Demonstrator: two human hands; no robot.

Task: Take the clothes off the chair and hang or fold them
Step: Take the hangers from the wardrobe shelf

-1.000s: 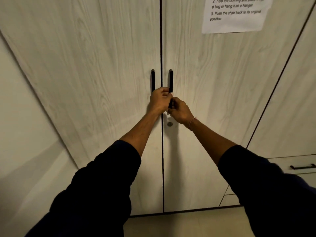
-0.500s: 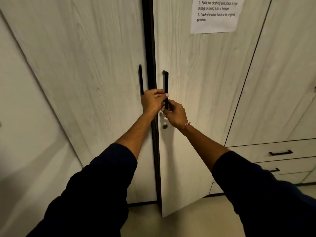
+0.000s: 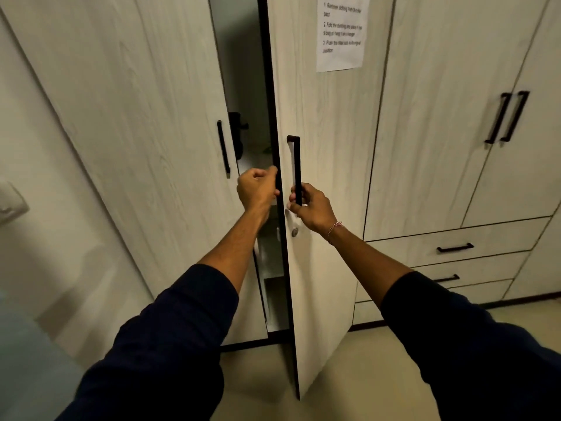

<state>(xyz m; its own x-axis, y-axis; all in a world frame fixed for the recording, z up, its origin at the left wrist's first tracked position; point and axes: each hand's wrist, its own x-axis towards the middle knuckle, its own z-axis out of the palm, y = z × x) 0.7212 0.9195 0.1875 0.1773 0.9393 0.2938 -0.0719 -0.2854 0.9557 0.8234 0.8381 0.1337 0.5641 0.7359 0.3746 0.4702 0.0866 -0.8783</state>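
No clothes and no chair are in view. I face a pale wood-grain wardrobe. Its right door (image 3: 321, 117) stands partly open, swung towards me. My right hand (image 3: 309, 208) grips the lower end of that door's black bar handle (image 3: 297, 165). My left hand (image 3: 256, 189) is curled, with its fingers and thumb round the dark front edge of the same door, away from the left door's handle (image 3: 223, 150). The left door (image 3: 136, 117) is closed. Through the gap I see white shelves (image 3: 271, 287) low down and a dark object (image 3: 238, 129) higher up.
A printed paper note (image 3: 341, 31) is stuck on the open door. To the right are more wardrobe doors with paired black handles (image 3: 507, 117) and drawers (image 3: 455, 247) below. A wall with a switch plate (image 3: 12, 205) is on the left. Pale floor (image 3: 349, 375) lies below.
The right door has swung further open towards me. My left hand has left the left door's handle and moved to the right door's edge. My right hand still holds the handle.
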